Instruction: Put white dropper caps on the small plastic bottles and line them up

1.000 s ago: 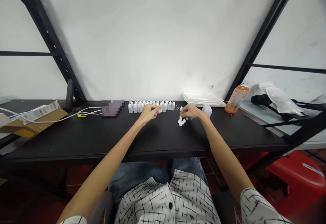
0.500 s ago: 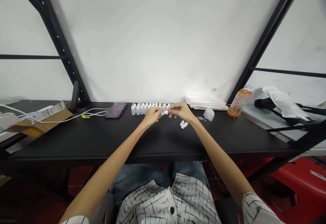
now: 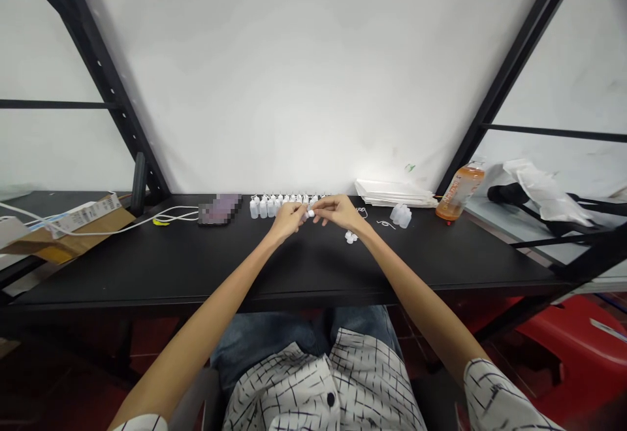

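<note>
Two bare forearms stretch forward from the near edge over the black counter (image 3: 147, 268) and converge toward the far middle, elbows spread and wrists drawn close together. The left hand (image 3: 287, 219) curls with its fingertips pinched on a small white bottle (image 3: 309, 213), held just above the counter surface. The right hand (image 3: 337, 212) meets it from the right, thumb and forefinger closed on the same small piece at its right end, the other fingers loosely bent; the piece is too small to tell how the two grips divide it. Just beyond the hands, a row of small white bottles (image 3: 267, 207) stands upright along the far edge of the counter, partly hidden behind the fingers. To the right of the right wrist lies a little cluster of white caps (image 3: 351, 237), and farther right a few more white bottles (image 3: 400, 215) sit together near a thin white loop of plastic. A stack of flat white sheets (image 3: 392, 191) rests at the far right against the wall, with an orange drink bottle (image 3: 458, 191) leaning beside it. On the left a blurred phone (image 3: 218, 209) lies by white cables (image 3: 169, 214), and a cardboard box (image 3: 63, 228) sits at the left end.
</note>
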`<action>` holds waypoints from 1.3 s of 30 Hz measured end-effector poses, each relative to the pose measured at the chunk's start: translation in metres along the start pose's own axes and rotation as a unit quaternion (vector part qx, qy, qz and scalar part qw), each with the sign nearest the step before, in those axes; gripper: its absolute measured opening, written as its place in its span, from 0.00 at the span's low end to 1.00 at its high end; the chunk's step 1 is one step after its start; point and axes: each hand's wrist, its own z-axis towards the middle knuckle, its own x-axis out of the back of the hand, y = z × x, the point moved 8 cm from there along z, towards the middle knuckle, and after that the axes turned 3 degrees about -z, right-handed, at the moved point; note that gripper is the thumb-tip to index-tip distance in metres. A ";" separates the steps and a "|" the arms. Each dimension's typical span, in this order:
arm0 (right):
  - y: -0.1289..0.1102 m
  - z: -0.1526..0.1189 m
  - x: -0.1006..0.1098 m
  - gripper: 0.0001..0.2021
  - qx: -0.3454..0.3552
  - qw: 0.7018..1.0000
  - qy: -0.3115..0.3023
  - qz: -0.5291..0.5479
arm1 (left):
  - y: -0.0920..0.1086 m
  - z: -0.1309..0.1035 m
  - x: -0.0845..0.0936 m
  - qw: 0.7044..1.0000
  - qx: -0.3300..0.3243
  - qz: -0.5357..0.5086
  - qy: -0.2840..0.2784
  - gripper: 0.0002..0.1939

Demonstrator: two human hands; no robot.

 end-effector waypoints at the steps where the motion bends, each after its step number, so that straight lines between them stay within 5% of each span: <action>1: 0.000 0.001 -0.001 0.16 0.001 1.000 -0.002 0.003 | 0.000 0.000 0.001 1.000 0.002 0.000 0.005 0.17; 15: -0.003 0.002 -0.010 0.18 -0.011 0.998 -0.025 0.049 | 0.005 -0.002 0.009 0.999 0.035 0.012 0.019 0.16; 30: -0.009 0.006 -0.047 0.20 -0.025 0.993 -0.063 0.100 | 0.015 -0.020 0.045 0.982 -0.060 0.154 0.096 0.19; 39: -0.003 -0.001 -0.040 0.20 -0.019 0.990 -0.046 0.132 | 0.021 -0.026 0.034 0.977 -0.063 0.188 0.073 0.19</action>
